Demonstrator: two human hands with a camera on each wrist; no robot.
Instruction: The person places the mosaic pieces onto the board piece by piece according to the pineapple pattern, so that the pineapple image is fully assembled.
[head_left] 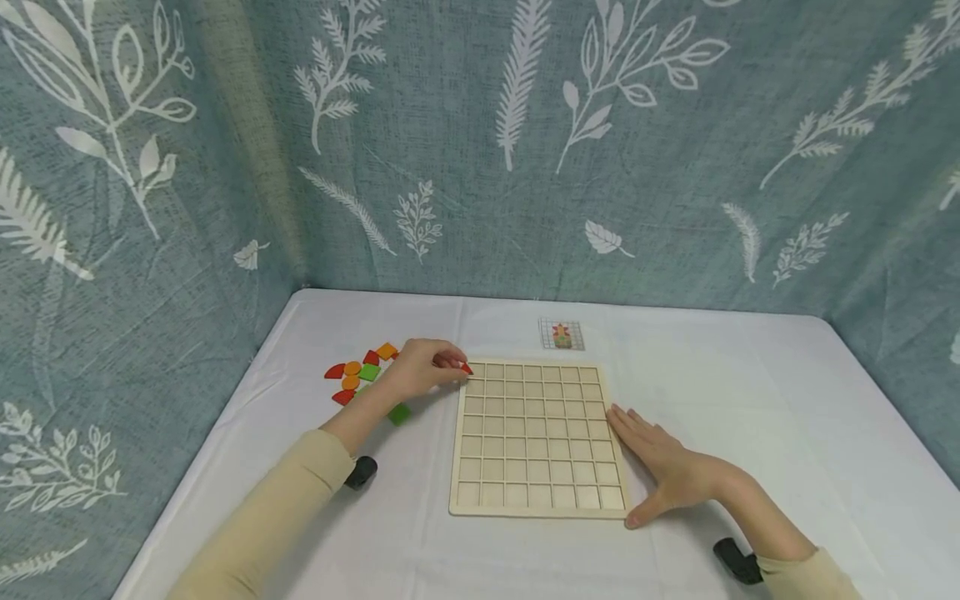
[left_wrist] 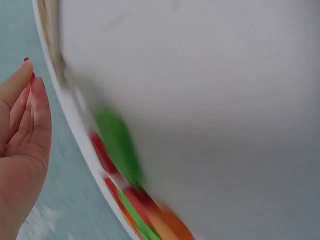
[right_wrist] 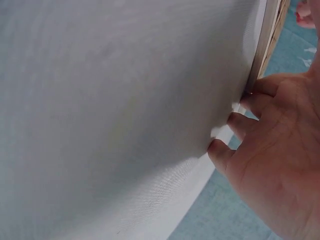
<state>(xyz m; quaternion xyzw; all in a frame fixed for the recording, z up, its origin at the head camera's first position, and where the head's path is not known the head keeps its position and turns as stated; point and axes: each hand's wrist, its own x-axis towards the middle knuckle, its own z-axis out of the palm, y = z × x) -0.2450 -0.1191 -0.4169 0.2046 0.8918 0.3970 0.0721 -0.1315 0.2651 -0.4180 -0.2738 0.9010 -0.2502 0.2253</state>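
Red piece [head_left: 467, 367] pinched in left hand [head_left: 422, 369] fingertips, right at the top-left corner of the wooden grid board [head_left: 536, 437]. Board lies flat on the white desk [head_left: 750, 400]; all its square cells look bare. Right hand [head_left: 663, 467] flat, fingers straight, pressed against the board's right edge, holding nothing. Loose pieces [head_left: 360, 372], red, orange and green, sit just left of the left hand; one green square [head_left: 399, 413] by the forearm. Small pattern card [head_left: 561, 335] lies beyond the board's far edge.
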